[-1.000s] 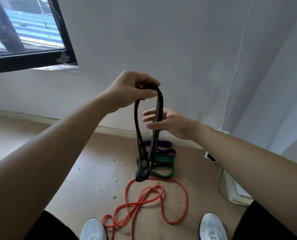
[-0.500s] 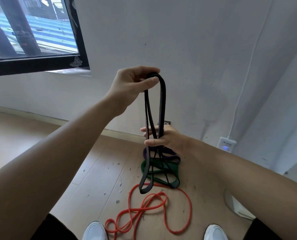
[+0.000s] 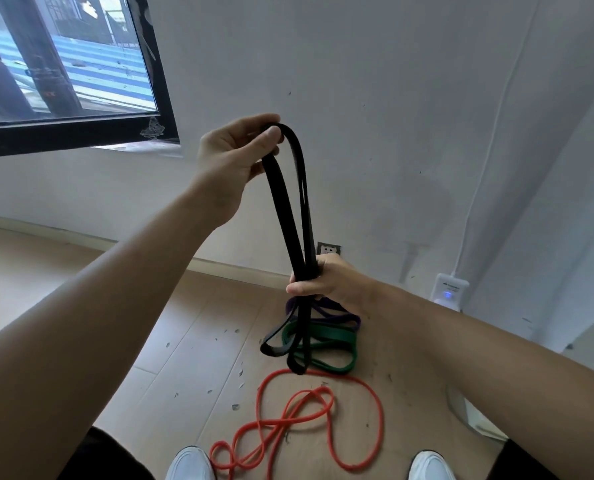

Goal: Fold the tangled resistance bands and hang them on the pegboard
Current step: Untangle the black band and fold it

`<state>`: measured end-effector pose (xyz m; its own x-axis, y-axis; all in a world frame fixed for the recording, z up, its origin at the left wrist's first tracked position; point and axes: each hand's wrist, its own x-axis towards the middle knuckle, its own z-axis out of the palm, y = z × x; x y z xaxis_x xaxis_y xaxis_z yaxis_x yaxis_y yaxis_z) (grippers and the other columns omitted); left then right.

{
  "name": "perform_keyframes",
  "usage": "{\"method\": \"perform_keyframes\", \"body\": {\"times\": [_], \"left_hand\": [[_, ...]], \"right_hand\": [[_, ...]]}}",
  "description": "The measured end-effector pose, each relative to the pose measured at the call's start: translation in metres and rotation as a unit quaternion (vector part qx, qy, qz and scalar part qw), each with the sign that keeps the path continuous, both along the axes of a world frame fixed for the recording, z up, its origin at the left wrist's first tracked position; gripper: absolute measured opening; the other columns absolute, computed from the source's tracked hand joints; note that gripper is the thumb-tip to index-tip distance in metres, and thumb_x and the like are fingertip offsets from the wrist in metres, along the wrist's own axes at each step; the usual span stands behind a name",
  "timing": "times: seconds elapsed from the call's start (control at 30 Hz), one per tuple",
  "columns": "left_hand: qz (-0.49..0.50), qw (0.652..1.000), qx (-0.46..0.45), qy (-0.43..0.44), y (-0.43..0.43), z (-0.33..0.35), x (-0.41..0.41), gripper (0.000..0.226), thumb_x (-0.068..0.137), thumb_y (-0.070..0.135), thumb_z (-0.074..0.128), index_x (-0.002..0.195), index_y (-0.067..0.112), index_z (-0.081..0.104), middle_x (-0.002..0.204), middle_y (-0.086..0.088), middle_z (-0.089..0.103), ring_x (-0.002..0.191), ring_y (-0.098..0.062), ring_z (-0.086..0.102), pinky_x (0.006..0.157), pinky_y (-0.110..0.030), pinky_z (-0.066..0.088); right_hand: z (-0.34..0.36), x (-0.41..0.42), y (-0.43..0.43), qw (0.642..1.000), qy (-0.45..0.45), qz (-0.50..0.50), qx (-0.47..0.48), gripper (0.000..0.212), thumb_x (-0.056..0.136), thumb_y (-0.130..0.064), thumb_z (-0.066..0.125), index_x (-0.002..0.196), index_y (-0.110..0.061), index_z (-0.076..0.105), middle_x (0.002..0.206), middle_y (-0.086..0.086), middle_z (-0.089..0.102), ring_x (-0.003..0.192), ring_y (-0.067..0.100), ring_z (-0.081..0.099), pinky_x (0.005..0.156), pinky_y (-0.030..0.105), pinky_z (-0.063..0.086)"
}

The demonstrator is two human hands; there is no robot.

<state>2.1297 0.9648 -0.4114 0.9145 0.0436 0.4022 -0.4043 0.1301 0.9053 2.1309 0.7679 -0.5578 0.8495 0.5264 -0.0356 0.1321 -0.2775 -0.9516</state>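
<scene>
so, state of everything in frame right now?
black band: folded, held between both hands, lower loops dangling
left hand: pinching the top fold
right hand: gripping the bunched strands lower down
green band: lying looped on the floor
purple band: on the floor behind the green, partly hidden
orange band: tangled on the floor
wall device: blue light on

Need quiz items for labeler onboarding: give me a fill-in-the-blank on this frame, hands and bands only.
1. The left hand pinches the top of a band whose colour is ____.
2. The right hand grips that band ____ the left hand.
3. The orange band lies loose on the ____.
4. Between it and the purple band lies the ____ band.
Missing words: black; below; floor; green.
</scene>
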Motion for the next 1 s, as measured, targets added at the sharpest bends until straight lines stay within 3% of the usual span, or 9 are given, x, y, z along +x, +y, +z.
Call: {"method": "perform_keyframes", "body": {"times": [0.1, 0.23, 0.33, 0.43, 0.5, 0.63, 0.73, 0.87, 1.0], "left_hand": [[0.007, 1.000, -0.021, 0.006, 0.009, -0.004, 0.002, 0.020, 0.095, 0.012, 0.069, 0.115, 0.012, 0.072, 0.094, -0.003, 0.072, 0.088, -0.016, 0.066, 0.083, -0.028, 0.055], [0.018, 0.999, -0.035, 0.016, 0.024, -0.010, 0.005, 0.020, 0.096, 0.009, 0.066, 0.116, 0.009, 0.070, 0.094, -0.003, 0.071, 0.089, -0.016, 0.066, 0.084, -0.029, 0.057], [0.017, 0.999, -0.022, 0.027, 0.033, -0.018, 0.006, 0.020, 0.097, 0.007, 0.063, 0.117, 0.008, 0.068, 0.096, -0.004, 0.071, 0.088, -0.014, 0.067, 0.085, -0.030, 0.057], [0.027, 0.999, 0.004, 0.030, 0.044, -0.025, 0.008, 0.018, 0.099, 0.006, 0.061, 0.114, 0.009, 0.069, 0.098, -0.005, 0.072, 0.090, -0.014, 0.068, 0.088, -0.032, 0.059], [0.039, 0.998, 0.019, 0.040, 0.055, -0.030, 0.010, 0.016, 0.099, 0.005, 0.060, 0.113, 0.009, 0.068, 0.101, -0.008, 0.071, 0.091, -0.015, 0.069, 0.091, -0.034, 0.059], [0.062, 0.992, 0.044, 0.097, 0.080, -0.054, 0.011, 0.022, 0.100, 0.002, 0.057, 0.120, 0.003, 0.065, 0.105, -0.013, 0.071, 0.100, -0.020, 0.071, 0.089, -0.033, 0.060], [0.040, 0.981, 0.119, 0.149, 0.096, -0.071, 0.009, 0.023, 0.098, -0.001, 0.058, 0.116, 0.009, 0.068, 0.109, -0.013, 0.073, 0.110, -0.028, 0.070, 0.087, -0.028, 0.061], [0.006, 0.928, 0.332, 0.172, 0.104, -0.087, 0.006, 0.024, 0.095, 0.000, 0.063, 0.114, 0.014, 0.067, 0.109, -0.017, 0.072, 0.101, -0.027, 0.072, 0.085, -0.021, 0.060], [0.004, 0.878, 0.454, 0.152, 0.103, -0.096, 0.005, 0.025, 0.093, -0.001, 0.066, 0.114, 0.012, 0.069, 0.102, -0.010, 0.074, 0.098, -0.024, 0.072, 0.089, -0.030, 0.058]], "right_hand": [[0.002, 0.001, -0.005, 0.999, -0.003, -0.032, 0.020, 0.017, 0.085, -0.008, 0.079, 0.098, 0.000, 0.073, 0.093, 0.021, 0.072, 0.084, 0.018, 0.067, 0.081, 0.035, 0.058], [0.004, 0.003, -0.013, 0.998, -0.039, -0.047, 0.019, 0.019, 0.088, -0.007, 0.076, 0.104, 0.001, 0.072, 0.097, 0.015, 0.073, 0.088, 0.014, 0.070, 0.080, 0.025, 0.060], [0.004, 0.008, -0.020, 0.997, -0.053, -0.049, -0.014, 0.018, 0.089, -0.013, 0.077, 0.102, -0.002, 0.073, 0.093, 0.016, 0.069, 0.087, 0.021, 0.066, 0.086, 0.048, 0.057], [0.005, 0.010, -0.023, 0.994, -0.079, -0.050, -0.052, 0.028, 0.082, -0.035, 0.081, 0.092, -0.009, 0.074, 0.085, 0.015, 0.064, 0.082, 0.023, 0.064, 0.089, 0.057, 0.053], [0.009, 0.013, -0.026, 0.994, -0.071, -0.055, -0.060, 0.037, 0.079, -0.039, 0.082, 0.093, -0.006, 0.072, 0.087, 0.022, 0.065, 0.084, 0.030, 0.068, 0.090, 0.057, 0.054], [0.021, 0.018, -0.035, 0.993, -0.061, -0.080, -0.053, 0.022, 0.085, -0.021, 0.081, 0.101, -0.007, 0.075, 0.090, 0.013, 0.074, 0.082, 0.017, 0.071, 0.082, 0.037, 0.062], [0.028, 0.020, -0.043, 0.990, -0.074, -0.102, -0.058, 0.022, 0.084, -0.022, 0.082, 0.099, -0.007, 0.078, 0.092, 0.011, 0.078, 0.080, 0.014, 0.072, 0.068, 0.026, 0.057], [0.033, 0.024, -0.049, 0.978, -0.116, -0.115, -0.128, 0.022, 0.080, -0.037, 0.084, 0.091, -0.018, 0.081, 0.088, 0.010, 0.077, 0.082, 0.023, 0.070, 0.074, 0.036, 0.052], [0.040, 0.023, -0.048, 0.957, -0.159, -0.085, -0.226, 0.012, 0.080, -0.037, 0.083, 0.085, -0.026, 0.081, 0.076, 0.004, 0.073, 0.071, 0.012, 0.062, 0.069, 0.032, 0.047]]}}
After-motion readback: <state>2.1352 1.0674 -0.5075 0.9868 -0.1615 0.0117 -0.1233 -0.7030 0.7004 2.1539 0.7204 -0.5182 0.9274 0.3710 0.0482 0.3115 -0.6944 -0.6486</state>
